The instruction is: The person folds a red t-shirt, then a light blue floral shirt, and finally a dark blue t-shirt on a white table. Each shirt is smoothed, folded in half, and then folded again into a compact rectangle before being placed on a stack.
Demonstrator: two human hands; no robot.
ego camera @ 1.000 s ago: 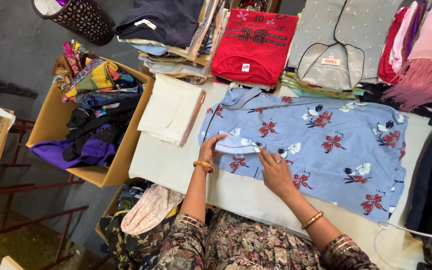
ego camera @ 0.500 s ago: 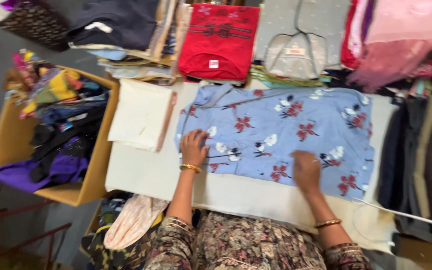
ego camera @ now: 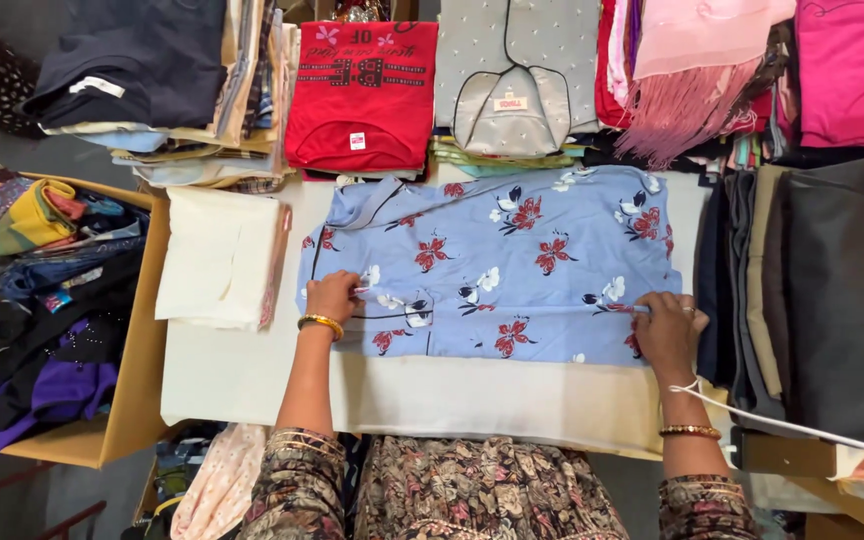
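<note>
A light blue garment with red, white and black flowers (ego camera: pixel 512 260) lies spread flat on a white cloth-covered table (ego camera: pixel 252 375). My left hand (ego camera: pixel 332 297) pinches the garment's left edge near the folded sleeve. My right hand (ego camera: pixel 667 330) rests on the garment's lower right corner and pinches the fabric there. Both wrists wear gold bangles.
A folded cream cloth (ego camera: pixel 220 258) lies left of the garment. Behind it sit a folded red shirt (ego camera: pixel 364 95), a grey dotted garment (ego camera: pixel 517 75), pink clothes (ego camera: pixel 752 70) and a dark stack (ego camera: pixel 137 60). A cardboard box of clothes (ego camera: pixel 42 300) stands left; dark folded fabrics (ego camera: pixel 822 290) lie right.
My right hand has slid along the garment from its middle to its right edge. My left hand has stayed on the left side. The garment now lies stretched flatter.
</note>
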